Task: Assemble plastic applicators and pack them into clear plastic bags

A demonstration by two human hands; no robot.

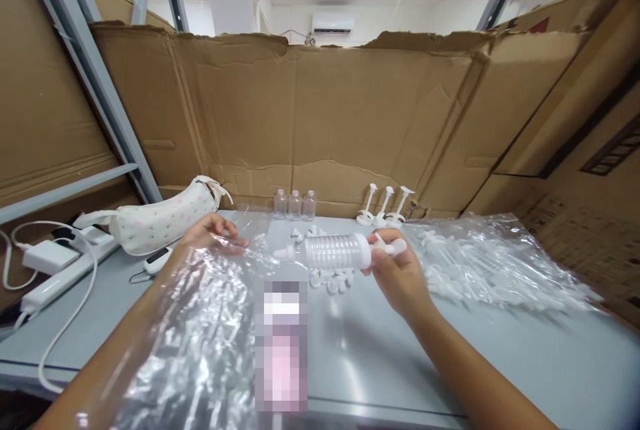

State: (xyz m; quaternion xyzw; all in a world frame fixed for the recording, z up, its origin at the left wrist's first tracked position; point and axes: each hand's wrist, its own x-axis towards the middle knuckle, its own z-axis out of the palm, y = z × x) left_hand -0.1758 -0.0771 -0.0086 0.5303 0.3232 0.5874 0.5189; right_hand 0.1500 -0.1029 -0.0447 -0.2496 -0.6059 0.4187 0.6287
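My right hand (403, 277) grips the white handle end of a clear ribbed plastic syringe (335, 251), which lies level in the air with its white nozzle pointing left. On the other side, my left hand (213, 229) is closed on the edge of a large clear plastic bag (200, 343) that hangs down over my forearm. The nozzle tip is close to the bag's upper edge; whether it is inside the bag I cannot tell. Small white caps (337, 281) lie on the grey table (380, 363) below and behind the syringe.
Three small clear bottles (295, 206) and three white plungers (384, 209) stand along the cardboard wall (340, 110). To the right lies a clear bag of white parts (500, 267). A white pouch (165, 217) and a power strip (65, 273) with cables are left. A blurred patch hides something in front.
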